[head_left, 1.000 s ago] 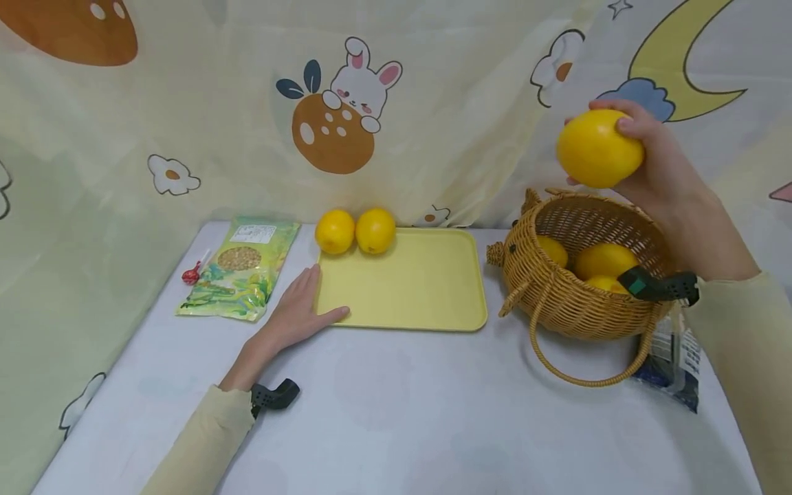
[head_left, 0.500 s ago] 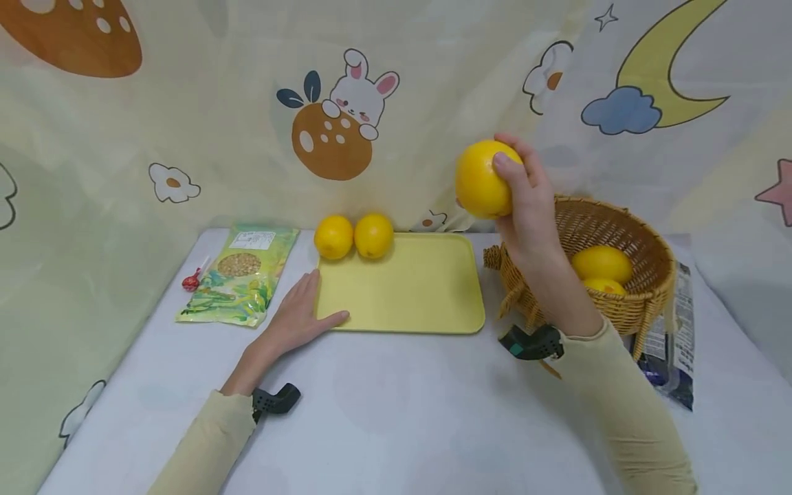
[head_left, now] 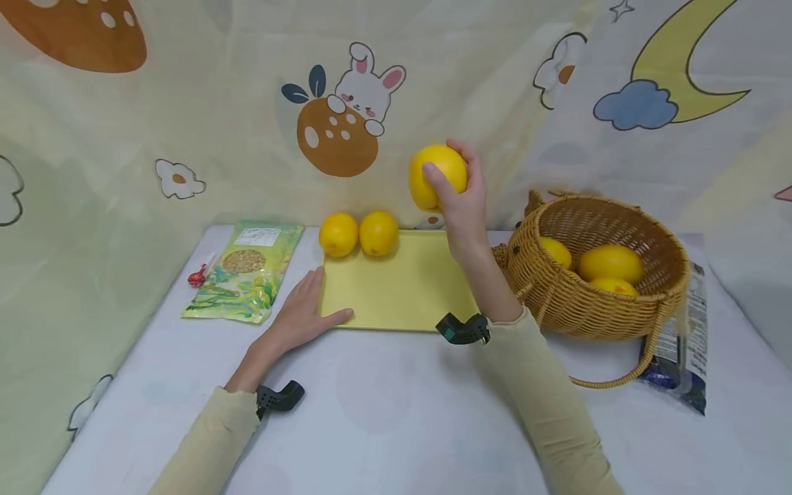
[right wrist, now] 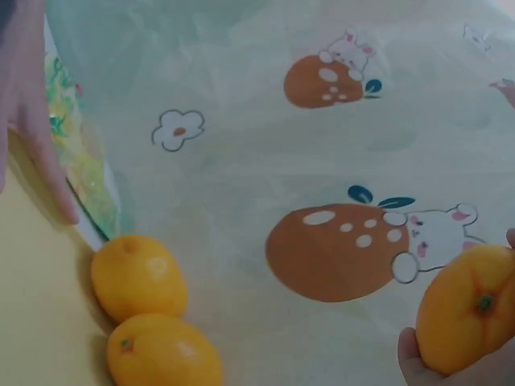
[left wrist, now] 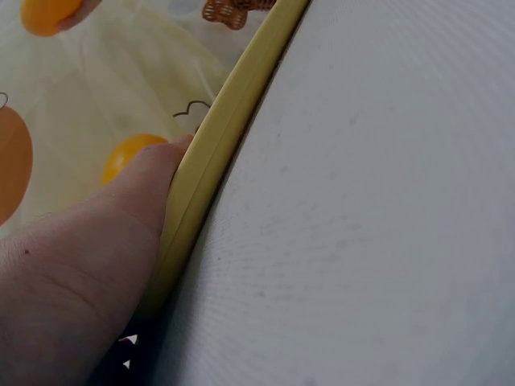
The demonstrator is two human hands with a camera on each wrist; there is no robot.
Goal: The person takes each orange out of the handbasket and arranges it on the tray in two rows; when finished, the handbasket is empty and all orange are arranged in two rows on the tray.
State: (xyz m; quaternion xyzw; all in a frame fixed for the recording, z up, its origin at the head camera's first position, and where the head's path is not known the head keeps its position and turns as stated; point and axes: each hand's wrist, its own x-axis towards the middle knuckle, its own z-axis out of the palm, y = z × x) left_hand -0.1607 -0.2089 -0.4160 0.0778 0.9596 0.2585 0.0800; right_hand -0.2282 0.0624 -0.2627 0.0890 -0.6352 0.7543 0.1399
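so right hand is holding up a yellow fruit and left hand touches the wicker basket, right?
Not quite: the left hand touches the edge of the yellow tray, not the wicker basket, as the head view shows. The right hand does hold up a yellow fruit.

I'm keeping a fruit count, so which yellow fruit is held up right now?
The fruit gripped in the right hand; two others sit at the far-left corner of the tray, and three more show in the basket.
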